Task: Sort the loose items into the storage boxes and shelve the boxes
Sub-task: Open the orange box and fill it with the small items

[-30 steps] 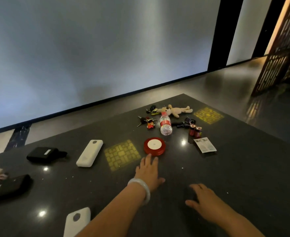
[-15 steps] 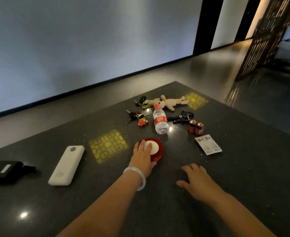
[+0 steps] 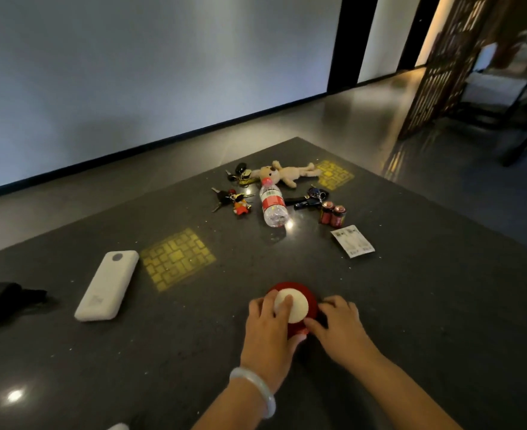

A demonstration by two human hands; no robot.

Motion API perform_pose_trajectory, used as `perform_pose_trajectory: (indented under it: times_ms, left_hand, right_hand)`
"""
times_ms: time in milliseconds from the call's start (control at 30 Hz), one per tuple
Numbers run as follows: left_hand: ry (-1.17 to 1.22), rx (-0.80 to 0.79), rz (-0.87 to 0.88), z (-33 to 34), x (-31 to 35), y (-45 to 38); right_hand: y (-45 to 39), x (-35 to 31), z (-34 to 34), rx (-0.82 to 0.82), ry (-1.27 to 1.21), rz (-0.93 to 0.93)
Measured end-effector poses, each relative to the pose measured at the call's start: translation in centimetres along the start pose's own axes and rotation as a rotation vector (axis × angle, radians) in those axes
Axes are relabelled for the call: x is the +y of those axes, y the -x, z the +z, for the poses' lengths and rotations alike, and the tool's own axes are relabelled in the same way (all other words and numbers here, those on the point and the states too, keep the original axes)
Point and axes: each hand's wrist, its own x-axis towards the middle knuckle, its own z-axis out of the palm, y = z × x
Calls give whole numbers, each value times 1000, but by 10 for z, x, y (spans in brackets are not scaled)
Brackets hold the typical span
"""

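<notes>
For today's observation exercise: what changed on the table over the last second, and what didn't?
The left hand reached the red ribbon spool, took hold and drew it nearer. The right hand came across to grip its other side. The water bottle, plush toy and batteries stayed put.

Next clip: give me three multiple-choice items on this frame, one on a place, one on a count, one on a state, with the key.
1. Where does the white power bank lie?
A. left of the yellow inlay
B. beside the batteries
C. under the plush toy

2. How many red batteries stand together?
A. two
B. four
C. six

3. How is the water bottle?
A. upright
B. on its side
C. held

Key: 1 A, it lies left of the yellow inlay; 2 A, a pair; 3 B, cap toward the plush toy, both hands on the red spool.
</notes>
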Motion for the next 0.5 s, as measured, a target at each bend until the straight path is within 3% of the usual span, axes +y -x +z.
perform_pose_trajectory:
  times_ms: [100, 233, 500]
  left_hand:
    - [69, 9, -5, 12, 17, 18]
    - [214, -42, 46, 26, 45, 30]
    - [388, -234, 296, 49, 138, 61]
  right_hand:
    - [22, 11, 0, 57, -294, 161]
    - [52, 32, -17, 97, -866, 387]
    - [146, 99, -81, 333, -964, 513]
